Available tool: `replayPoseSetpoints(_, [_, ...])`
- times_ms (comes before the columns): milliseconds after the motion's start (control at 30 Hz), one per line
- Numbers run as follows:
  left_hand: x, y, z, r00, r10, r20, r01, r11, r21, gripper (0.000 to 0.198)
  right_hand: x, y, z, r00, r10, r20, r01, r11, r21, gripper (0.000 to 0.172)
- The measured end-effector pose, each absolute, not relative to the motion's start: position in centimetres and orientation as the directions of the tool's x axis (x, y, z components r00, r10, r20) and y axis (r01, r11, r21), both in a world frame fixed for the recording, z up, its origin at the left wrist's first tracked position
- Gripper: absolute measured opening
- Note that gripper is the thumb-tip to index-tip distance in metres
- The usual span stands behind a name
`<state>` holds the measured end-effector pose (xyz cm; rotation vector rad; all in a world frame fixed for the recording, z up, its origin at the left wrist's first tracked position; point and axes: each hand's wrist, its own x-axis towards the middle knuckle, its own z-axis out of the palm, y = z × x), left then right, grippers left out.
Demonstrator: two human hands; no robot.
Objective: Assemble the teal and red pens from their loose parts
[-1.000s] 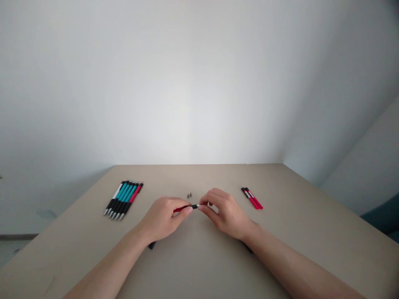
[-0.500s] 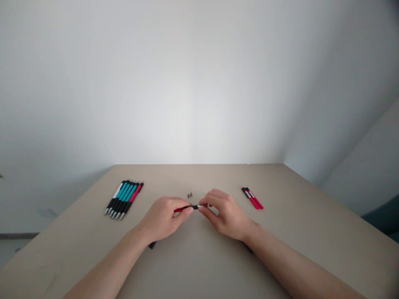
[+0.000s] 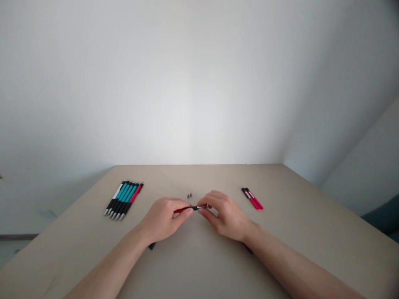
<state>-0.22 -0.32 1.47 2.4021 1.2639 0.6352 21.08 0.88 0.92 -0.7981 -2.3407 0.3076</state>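
Beige tabletop (image 3: 193,270) below, left hand (image 3: 166,218) and right hand (image 3: 227,216) pinch a partly hidden pen (image 3: 195,208).

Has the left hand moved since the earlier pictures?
No, not visibly: judged against the two small grey pieces on the table, the left hand sits in the same place, gripping the red-and-black pen.

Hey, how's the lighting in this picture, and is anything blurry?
In the head view, soft light, the wall brightest mid-frame and dimmer toward the right; in the head view, no harsh glare on the table; also in the head view, the pen lacks fine detail.
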Motion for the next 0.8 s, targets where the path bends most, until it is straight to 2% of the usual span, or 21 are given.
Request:
replayPoseSetpoints(233, [-0.23,-0.39,1.55,0.509,0.833,0.216,0.689,-0.544,0.479,0.033,20.99,0.91,0.94,-0.618,0.619,0.485,0.471,0.785,-0.401,0.008])
replayPoseSetpoints(433, [-0.27,-0.33,1.57,0.518,0.828,0.215,0.685,-0.553,0.475,0.033,21.06,0.89,0.76,-0.631,0.615,0.474,0.479,0.789,-0.385,0.017])
replayPoseSetpoints(567, [-0.27,-0.23,1.48,0.518,0.828,0.214,0.681,-0.551,0.483,0.031,21.03,0.81,0.73,-0.619,0.632,0.467,0.487,0.775,-0.402,0.009])
replayPoseSetpoints(800, [-0.27,-0.20,1.30,0.514,0.828,0.226,0.686,-0.555,0.472,0.033,21.04,0.98,0.73,-0.613,0.626,0.482,0.479,0.780,-0.403,0.008])
